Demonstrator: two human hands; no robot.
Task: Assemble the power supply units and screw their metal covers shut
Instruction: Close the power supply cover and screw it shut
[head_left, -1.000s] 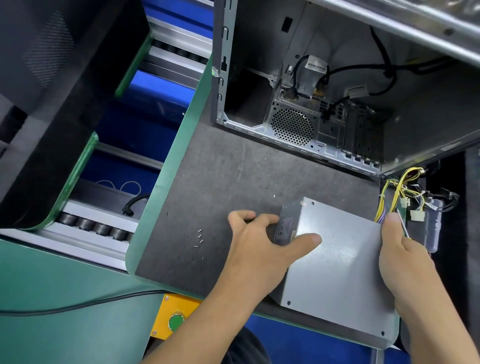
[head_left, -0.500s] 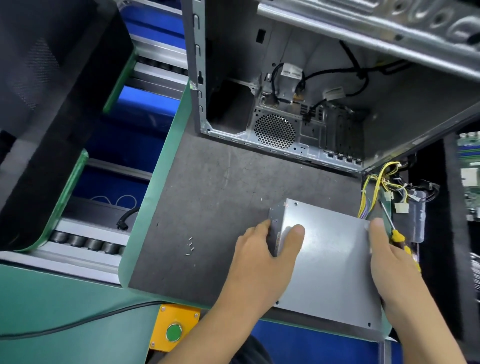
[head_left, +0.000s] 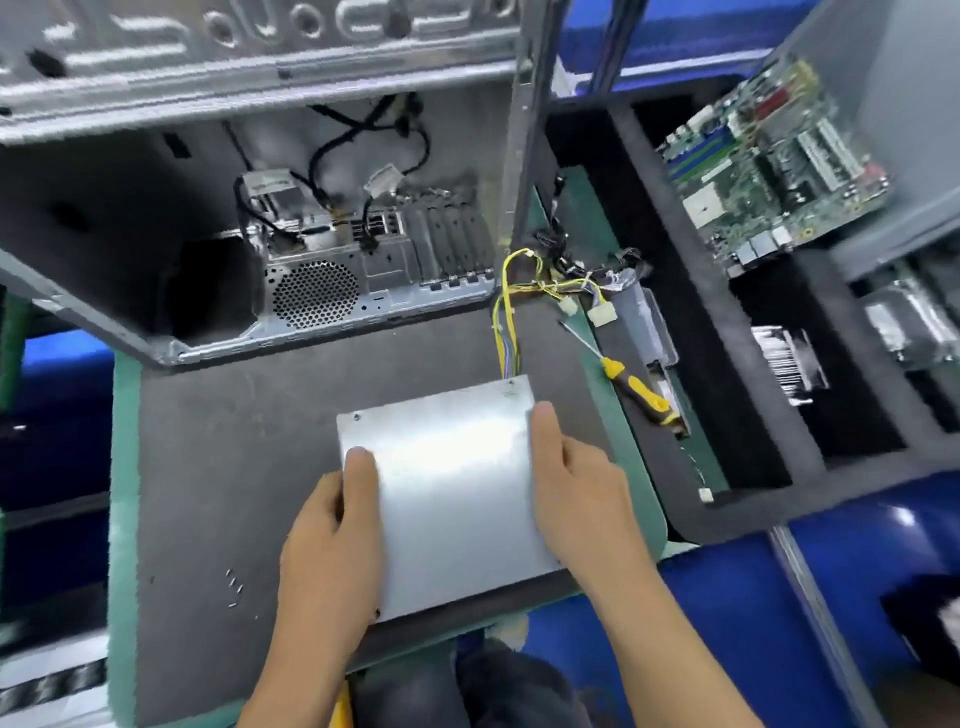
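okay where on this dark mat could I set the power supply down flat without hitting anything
The dark mat lies bare between the open computer case and the loose screws, left of the power supply held by the left hand and right hand. Crowded: right side, with the wire bundle and the yellow-handled screwdriver.

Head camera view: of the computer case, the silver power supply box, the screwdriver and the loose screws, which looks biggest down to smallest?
1. Case, by far.
2. Power supply, though it lies nearer the camera, which flatters it.
3. Screwdriver.
4. Screws, tiny specks.
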